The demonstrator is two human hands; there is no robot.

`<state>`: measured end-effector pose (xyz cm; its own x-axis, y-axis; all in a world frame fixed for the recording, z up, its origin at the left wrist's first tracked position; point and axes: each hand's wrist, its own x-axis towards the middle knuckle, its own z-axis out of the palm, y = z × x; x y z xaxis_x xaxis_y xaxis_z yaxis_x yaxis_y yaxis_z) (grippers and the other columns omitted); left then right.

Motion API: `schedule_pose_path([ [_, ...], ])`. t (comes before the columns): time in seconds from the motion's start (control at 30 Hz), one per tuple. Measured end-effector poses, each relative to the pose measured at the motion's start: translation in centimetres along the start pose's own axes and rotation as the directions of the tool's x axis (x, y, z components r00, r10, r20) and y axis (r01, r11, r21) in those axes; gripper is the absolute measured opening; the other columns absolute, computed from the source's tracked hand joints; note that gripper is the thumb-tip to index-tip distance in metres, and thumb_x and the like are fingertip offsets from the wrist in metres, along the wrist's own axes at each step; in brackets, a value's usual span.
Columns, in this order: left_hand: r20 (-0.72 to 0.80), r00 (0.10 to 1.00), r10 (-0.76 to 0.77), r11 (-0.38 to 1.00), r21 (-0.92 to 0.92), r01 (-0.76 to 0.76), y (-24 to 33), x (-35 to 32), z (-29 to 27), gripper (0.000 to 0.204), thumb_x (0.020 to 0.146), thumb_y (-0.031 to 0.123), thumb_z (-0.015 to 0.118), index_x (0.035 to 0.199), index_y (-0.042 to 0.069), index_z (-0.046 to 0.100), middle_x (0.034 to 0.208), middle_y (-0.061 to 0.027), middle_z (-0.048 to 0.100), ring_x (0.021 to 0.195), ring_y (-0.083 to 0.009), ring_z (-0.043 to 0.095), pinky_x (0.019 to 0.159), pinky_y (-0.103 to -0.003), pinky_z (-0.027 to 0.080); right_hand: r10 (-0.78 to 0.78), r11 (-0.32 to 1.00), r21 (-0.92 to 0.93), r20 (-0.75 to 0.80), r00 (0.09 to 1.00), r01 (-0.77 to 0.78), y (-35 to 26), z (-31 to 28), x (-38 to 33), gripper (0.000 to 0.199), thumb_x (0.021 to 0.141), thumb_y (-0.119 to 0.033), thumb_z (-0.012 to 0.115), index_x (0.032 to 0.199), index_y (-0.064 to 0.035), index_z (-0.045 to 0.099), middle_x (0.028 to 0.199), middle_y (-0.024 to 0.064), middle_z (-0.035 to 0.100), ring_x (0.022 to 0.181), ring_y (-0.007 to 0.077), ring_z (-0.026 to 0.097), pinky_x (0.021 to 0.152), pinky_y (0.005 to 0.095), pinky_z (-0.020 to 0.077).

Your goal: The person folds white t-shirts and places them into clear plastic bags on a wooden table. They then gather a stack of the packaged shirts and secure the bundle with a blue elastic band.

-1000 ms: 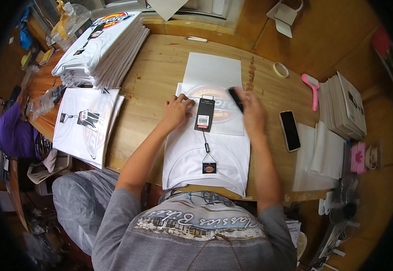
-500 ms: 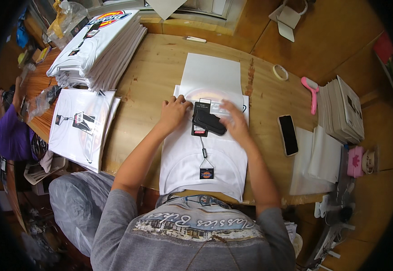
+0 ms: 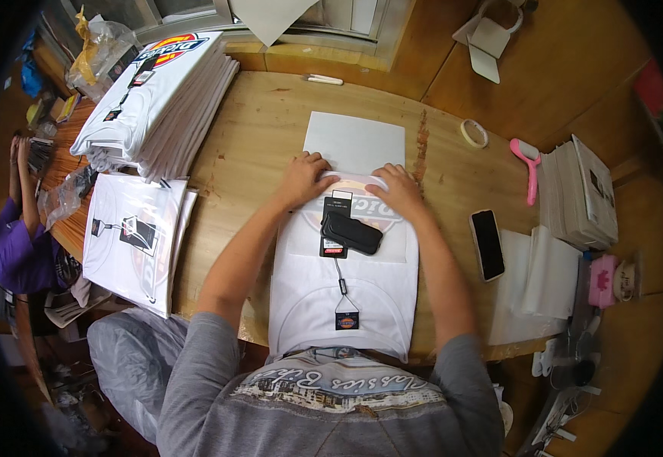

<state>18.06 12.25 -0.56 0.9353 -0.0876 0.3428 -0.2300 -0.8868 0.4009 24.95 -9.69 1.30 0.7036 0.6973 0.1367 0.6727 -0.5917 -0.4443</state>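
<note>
A folded white T-shirt (image 3: 301, 293) lies in front of me, its neckline toward my body. A translucent sheet (image 3: 301, 240) covers part of its printed emblem. My left hand (image 3: 303, 181) is closed at the shirt's far left corner, fingers curled over the edge. At the far right corner, my right hand (image 3: 398, 190) grips the same edge. Between my forearms, a black rounded object (image 3: 353, 232) rests across a black hang tag (image 3: 339, 204); its kind I cannot make out. A cord runs from the tag to a small black label (image 3: 347, 321). Beyond my fingers lies a white sheet (image 3: 356, 141).
Left, a tall stack of folded white shirts (image 3: 187, 107) stands behind bagged shirts (image 3: 122, 194). Right are a phone (image 3: 487, 245), a tape roll (image 3: 474, 133), a pink lint roller (image 3: 531, 171), plastic sleeves (image 3: 551, 278) and a stack of packs (image 3: 575, 194). A person in purple (image 3: 23, 255) sits far left.
My right hand has left the black object and reached the shirt's far edge. My left hand has moved up to that edge too. Less of the white sheet shows beyond the shirt.
</note>
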Motion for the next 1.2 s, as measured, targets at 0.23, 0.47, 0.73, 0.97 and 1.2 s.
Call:
schedule_pose_path([
  [0.23, 0.701, 0.678, 0.222, 0.476, -0.684, 0.552, -5.2, 1.1, -5.9, 0.041, 0.069, 0.027, 0.064, 0.099, 0.002, 0.053, 0.101, -0.0053, 0.054, 0.088, -0.0161, 0.053, 0.074, -0.027, 0.041, -0.064, 0.357, 0.781, 0.567, 0.821, -0.512, 7.0, -4.8, -1.6, 0.044, 0.067, -0.024, 0.066, 0.099, 0.0023, 0.052, 0.096, 0.0085, 0.056, 0.087, 0.0181, 0.053, 0.076, 0.0288, 0.0415],
  [0.47, 0.744, 0.637, 0.203, -0.298, -0.573, 0.763, -7.4, -8.1, -2.2, 0.052, 0.073, 0.014, 0.061, 0.117, 0.002, 0.036, 0.109, -0.0092, 0.049, 0.097, -0.0176, 0.05, 0.085, -0.032, 0.04, -0.153, -0.128, 0.815, 0.547, 0.823, -0.566, 6.0, 0.1, -8.1, 0.06, 0.067, -0.022, 0.067, 0.114, 0.0012, 0.039, 0.109, 0.0101, 0.048, 0.102, 0.0202, 0.046, 0.086, 0.0334, 0.0379],
  [0.73, 0.851, 0.493, -0.182, -0.229, -0.524, 0.82, 2.2, -11.0, -5.7, 0.033, 0.078, 0.007, 0.053, 0.107, -0.005, 0.043, 0.099, -0.0128, 0.054, 0.089, -0.0194, 0.055, 0.079, -0.031, 0.045, 0.421, 0.112, 0.567, 0.716, 0.556, -0.816, 0.5, -3.4, -13.0, 0.039, 0.072, -0.022, 0.062, 0.103, -0.0034, 0.049, 0.099, 0.0098, 0.054, 0.092, 0.0203, 0.051, 0.071, 0.0326, 0.0443],
  [0.97, 0.806, 0.522, -0.28, -0.16, -0.575, 0.802, 2.8, -11.7, -5.5, 0.033, 0.078, 0.008, 0.053, 0.106, -0.005, 0.042, 0.099, -0.0118, 0.054, 0.084, -0.0201, 0.056, 0.076, -0.03, 0.046, -0.163, 0.959, 0.227, -0.057, 0.985, 0.171, -9.1, -2.9, -10.5, 0.065, 0.054, -0.014, 0.071, 0.112, -0.01, 0.042, 0.106, 0.0094, 0.049, 0.1, 0.0253, 0.044, 0.085, 0.0358, 0.0328],
  [1.2, 0.473, 0.615, -0.631, 0.394, -0.488, 0.779, 4.3, -12.3, -6.3, 0.031, 0.074, 0.009, 0.058, 0.101, -0.003, 0.048, 0.08, -0.0085, 0.057, 0.067, -0.0132, 0.055, 0.058, -0.025, 0.046, 0.281, 0.868, 0.479, -0.258, 0.924, -0.13, -2.4, -3.2, -10.8, 0.05, 0.055, -0.002, 0.064, 0.102, -0.0052, 0.046, 0.096, 0.0053, 0.053, 0.089, 0.0157, 0.05, 0.078, 0.0282, 0.0392],
])
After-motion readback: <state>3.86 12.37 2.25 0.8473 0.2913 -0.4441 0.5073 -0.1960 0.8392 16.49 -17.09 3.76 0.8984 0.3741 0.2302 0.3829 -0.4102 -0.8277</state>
